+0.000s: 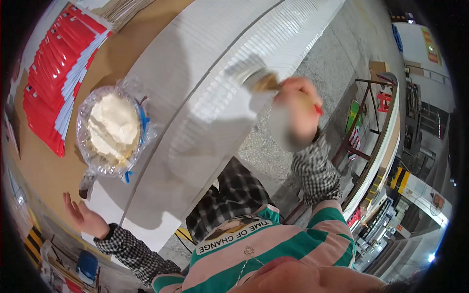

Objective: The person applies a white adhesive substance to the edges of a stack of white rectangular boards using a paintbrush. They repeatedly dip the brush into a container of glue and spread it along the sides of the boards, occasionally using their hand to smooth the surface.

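Observation:
My right hand (300,110) is closed around a wide flat brush (264,82), blurred by motion. The brush's pale end is over a long row of white paper sheets (229,93), overlapped so that their edges form narrow steps; whether it touches them I cannot tell. At the lower left, my left hand (87,219) is open with its fingers spread, holding nothing. It is near a round bowl (88,161) wrapped in clear plastic with blue ties. Thick cream-coloured paste (113,124) is heaped in the bowl.
Stacked red packets with white edges (58,78) lie fanned out at the far left on the brown tabletop (41,171). Brown paper bundles (124,12) are behind them. To the right, past grey floor, stands a long table on a metal frame (373,161). A blue stool (87,266) is at lower left.

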### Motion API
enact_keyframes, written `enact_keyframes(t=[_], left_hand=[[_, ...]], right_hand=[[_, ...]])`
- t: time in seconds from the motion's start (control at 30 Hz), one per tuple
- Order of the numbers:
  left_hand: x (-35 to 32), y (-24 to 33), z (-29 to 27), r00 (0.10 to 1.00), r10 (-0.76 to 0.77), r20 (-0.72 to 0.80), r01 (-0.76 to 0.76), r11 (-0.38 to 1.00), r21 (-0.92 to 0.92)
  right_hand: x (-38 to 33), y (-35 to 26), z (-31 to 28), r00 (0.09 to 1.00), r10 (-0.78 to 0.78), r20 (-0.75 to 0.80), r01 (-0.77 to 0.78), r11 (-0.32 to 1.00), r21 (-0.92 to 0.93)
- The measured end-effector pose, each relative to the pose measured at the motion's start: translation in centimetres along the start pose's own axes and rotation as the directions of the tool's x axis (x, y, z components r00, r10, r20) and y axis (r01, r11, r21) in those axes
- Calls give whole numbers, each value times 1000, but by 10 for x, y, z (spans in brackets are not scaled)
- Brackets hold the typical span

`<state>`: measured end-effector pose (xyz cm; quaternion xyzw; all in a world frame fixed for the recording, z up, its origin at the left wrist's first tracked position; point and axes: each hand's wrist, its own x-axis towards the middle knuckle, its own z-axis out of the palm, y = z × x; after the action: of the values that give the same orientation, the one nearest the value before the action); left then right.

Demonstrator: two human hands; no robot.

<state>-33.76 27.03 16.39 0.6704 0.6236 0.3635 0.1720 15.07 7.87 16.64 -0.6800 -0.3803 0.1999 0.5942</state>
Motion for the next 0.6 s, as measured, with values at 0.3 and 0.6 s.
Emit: enact_keyframes(t=[0.3,0.6], left_hand=[[-40,58,37,970,-101,-221,68,986,-153],[-47,82,53,977,-44,-211,22,994,-105]], right_hand=[[25,23,-40,987,160,-32,-161,986,-41],[54,43,-76,998,56,-31,-58,996,-70]])
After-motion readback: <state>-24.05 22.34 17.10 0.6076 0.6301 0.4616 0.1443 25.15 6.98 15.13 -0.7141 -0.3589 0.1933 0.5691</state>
